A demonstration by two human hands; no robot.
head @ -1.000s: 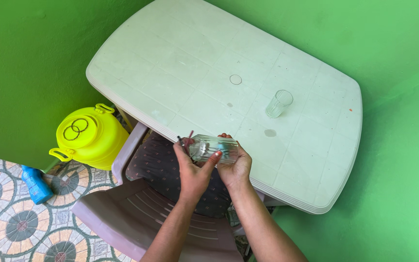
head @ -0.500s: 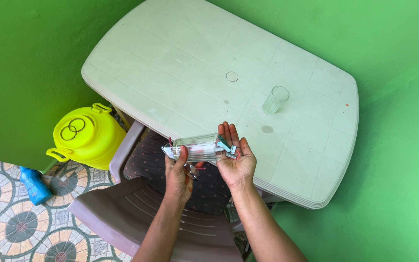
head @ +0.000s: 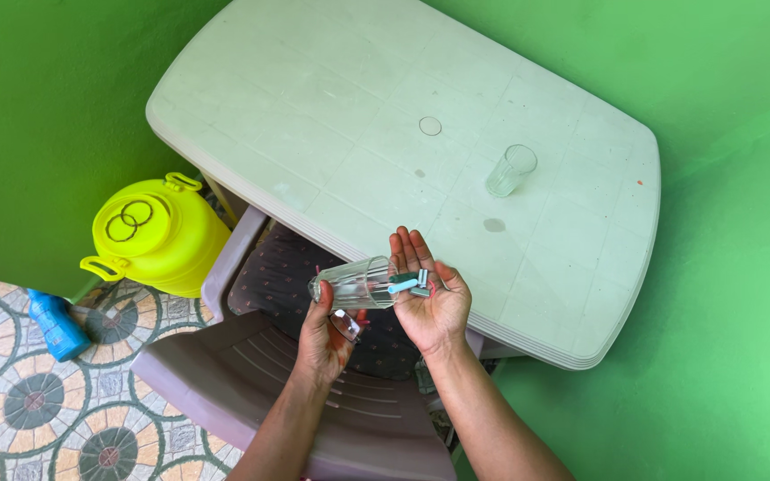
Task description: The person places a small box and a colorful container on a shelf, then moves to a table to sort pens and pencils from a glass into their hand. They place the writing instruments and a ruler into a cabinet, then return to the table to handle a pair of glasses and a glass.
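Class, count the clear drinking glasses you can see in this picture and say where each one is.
2. One clear drinking glass lies tipped in the left hand; the other clear glass stands upright on the pale plastic table.

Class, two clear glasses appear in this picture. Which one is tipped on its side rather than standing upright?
The glass held in the left hand is tipped sideways, its mouth toward the open right hand. The other glass stands upright on the table.

glass (head: 354, 283) tipped further, small pieces (head: 410, 284) — now on right palm (head: 432, 305)
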